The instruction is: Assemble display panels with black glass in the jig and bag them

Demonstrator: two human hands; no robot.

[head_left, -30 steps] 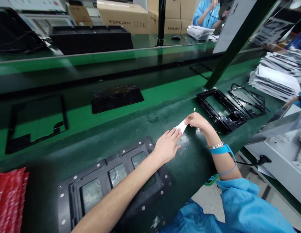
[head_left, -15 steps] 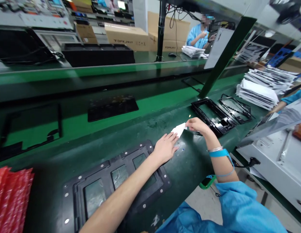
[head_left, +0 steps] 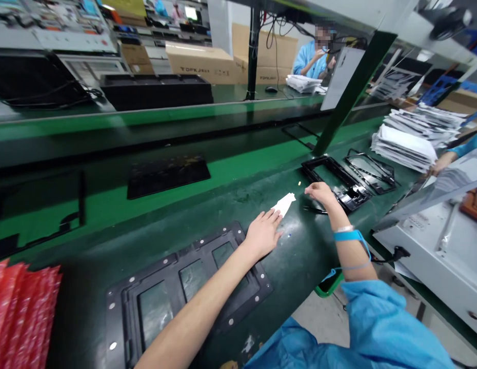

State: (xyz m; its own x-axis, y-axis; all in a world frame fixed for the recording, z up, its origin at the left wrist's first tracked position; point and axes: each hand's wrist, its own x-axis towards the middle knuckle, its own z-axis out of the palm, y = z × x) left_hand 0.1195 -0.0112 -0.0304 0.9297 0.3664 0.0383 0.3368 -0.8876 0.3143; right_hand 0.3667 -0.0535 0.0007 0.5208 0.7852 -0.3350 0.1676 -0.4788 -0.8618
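Filling the lower left corner of the frame, a pile of shiny red wrapping (head_left: 26,318) sits on my green desk (head_left: 300,266). Above it, at the left edge, I see part of a thin dark frame (head_left: 82,197), and further right, left of centre, a flat black panel (head_left: 169,177) lies on a brighter green strip. In the lower middle is a dark grey fixture (head_left: 176,287) with window openings and pale round studs along its border; my left forearm passes over it. At the centre my left hand (head_left: 261,236) lies palm down, fingers stretched out and a little apart, their tips resting on the lower end of a white slip (head_left: 285,204). The slip lies slantwise on the desk, its upper right end uncovered. A tiny yellowish piece (head_left: 299,183) lies just above that end. Next, just right of the slip and clear of it, comes my right hand (head_left: 318,192); its thumb and fingers are drawn close, and I cannot tell whether anything is between them. Beyond it, right of centre, lies a glossy black housing (head_left: 352,197), with slimmer black frames beside it. Towards the upper right stand white stacks (head_left: 405,146), another person's hand (head_left: 440,163) near their lower right.
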